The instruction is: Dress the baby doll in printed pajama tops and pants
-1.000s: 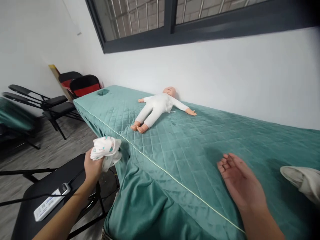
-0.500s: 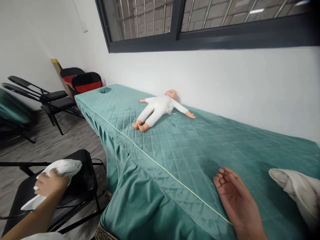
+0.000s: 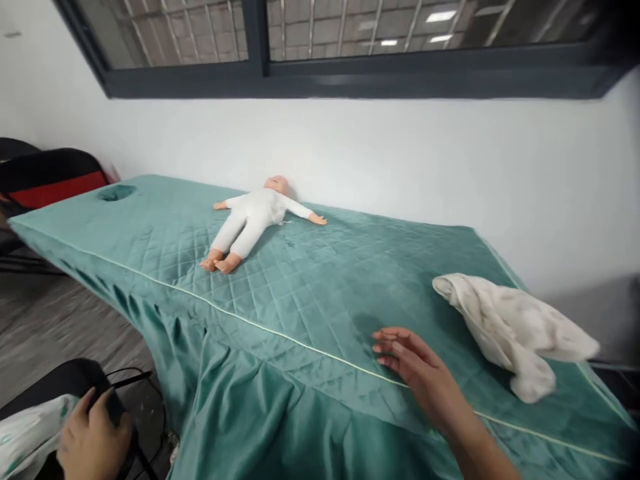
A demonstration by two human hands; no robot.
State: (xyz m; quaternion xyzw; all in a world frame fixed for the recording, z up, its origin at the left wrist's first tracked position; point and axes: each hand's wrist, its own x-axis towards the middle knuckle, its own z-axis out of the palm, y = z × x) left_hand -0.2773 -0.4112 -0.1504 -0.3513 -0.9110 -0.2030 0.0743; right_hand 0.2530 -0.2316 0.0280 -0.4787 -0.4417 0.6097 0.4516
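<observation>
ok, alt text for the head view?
A baby doll in white lies face up on a teal bed. The right hand is open at the bed's edge, by a cream cloth; the left hand is beside a patterned cloth.

Quilted velvety bed cover (image 3: 350,280); plastic doll (image 3: 250,217); crumpled cloth (image 3: 510,320).

Teal quilted bed (image 3: 320,287) — doll (image 3: 250,217), cream cloth (image 3: 510,327) on it.

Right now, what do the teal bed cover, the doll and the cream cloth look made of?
Teal quilted bed cover: velvet-like fabric, soft sheen, diamond stitching.
Baby doll in white suit: probably moulded plastic or vinyl, smooth limbs; suit matte fabric.
Crumpled cream cloth: probably soft cotton; matte, limp folds.
</observation>
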